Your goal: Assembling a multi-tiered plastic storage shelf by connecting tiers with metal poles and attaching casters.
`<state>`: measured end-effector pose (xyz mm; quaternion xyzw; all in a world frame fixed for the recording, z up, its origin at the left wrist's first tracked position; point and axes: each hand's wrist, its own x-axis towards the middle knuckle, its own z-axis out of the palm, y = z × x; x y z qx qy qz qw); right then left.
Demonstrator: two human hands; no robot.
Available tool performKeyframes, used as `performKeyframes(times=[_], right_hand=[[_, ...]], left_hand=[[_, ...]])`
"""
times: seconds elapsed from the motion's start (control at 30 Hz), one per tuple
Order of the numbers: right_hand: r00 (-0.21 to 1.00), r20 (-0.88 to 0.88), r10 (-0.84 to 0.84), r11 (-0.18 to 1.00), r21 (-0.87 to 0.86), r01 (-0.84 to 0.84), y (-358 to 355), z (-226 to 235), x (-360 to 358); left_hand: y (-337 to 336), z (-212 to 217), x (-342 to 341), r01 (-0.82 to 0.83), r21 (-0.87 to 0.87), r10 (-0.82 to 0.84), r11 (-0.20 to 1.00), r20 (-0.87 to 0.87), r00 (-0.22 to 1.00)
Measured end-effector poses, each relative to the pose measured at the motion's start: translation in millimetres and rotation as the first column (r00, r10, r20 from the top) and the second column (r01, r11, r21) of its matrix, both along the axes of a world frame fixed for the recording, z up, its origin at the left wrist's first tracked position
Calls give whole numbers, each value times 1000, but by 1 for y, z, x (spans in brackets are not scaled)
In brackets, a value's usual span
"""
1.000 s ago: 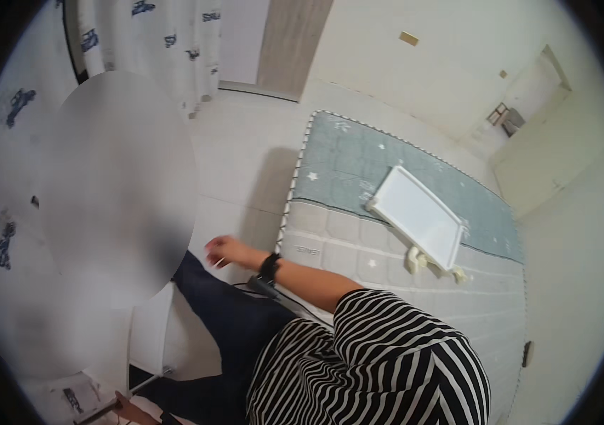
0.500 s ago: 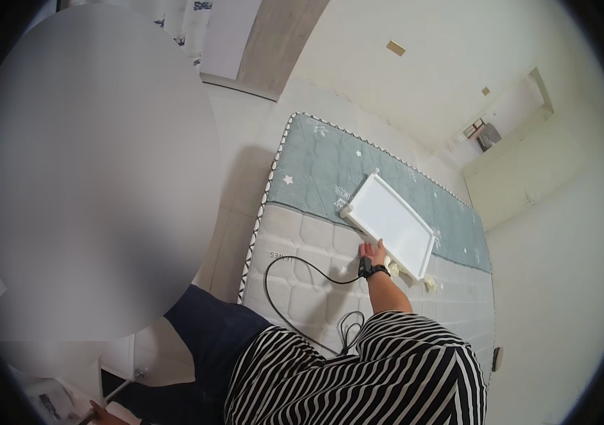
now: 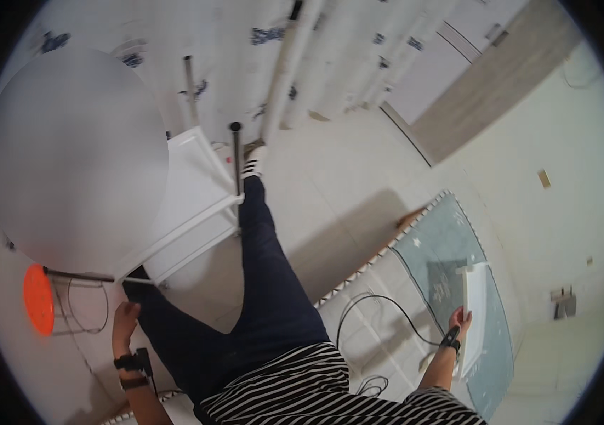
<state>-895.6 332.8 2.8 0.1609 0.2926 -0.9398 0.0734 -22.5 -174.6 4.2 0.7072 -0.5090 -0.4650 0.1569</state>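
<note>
At the right, my right hand (image 3: 461,322) grips the edge of a white rectangular shelf panel (image 3: 477,319) with a raised rim. The panel is tilted up on its side above the mattress (image 3: 380,329). Down at the left, my left hand (image 3: 126,316) has its fingers curled together, and I cannot make out anything in them. It is nearest to the lower corner of a white rack (image 3: 196,230) with dark metal poles (image 3: 237,152), which stands tipped around my legs. A large grey blur hides part of the rack.
An orange round stool (image 3: 38,300) stands at the far left. A black cable (image 3: 380,299) loops over the mattress to my right wrist. Patterned white curtains (image 3: 330,64) hang ahead, beside a wardrobe (image 3: 486,78). The tiled floor (image 3: 330,177) lies between rack and bed.
My view has swung left, bringing the rack and stool into sight. My right hand has lifted the panel from lying flat to standing on edge. My left hand has come further into view.
</note>
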Motion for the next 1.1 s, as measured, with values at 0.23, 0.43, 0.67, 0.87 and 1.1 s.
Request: performKeyframes(times=[0.23, 0.43, 0.67, 0.87, 1.1], right_hand=[[870, -246, 427, 897, 233, -375, -208, 86, 94], [515, -384, 766, 630, 292, -719, -389, 176, 216], [80, -426, 901, 204, 254, -946, -530, 245, 415], [-188, -445, 875, -81, 249, -965, -560, 303, 527], [-249, -516, 819, -170, 196, -966, -593, 342, 593]], left_hand=[[-9, 83, -76, 276, -142, -287, 951, -68, 955], [-23, 182, -145, 152, -527, -364, 836, -325, 873], [-23, 264, -149, -110, -724, -376, 681, -475, 796], [-24, 294, -108, -440, -617, -223, 653, -711, 667], [-36, 315, -68, -530, -753, 17, 389, -570, 821]])
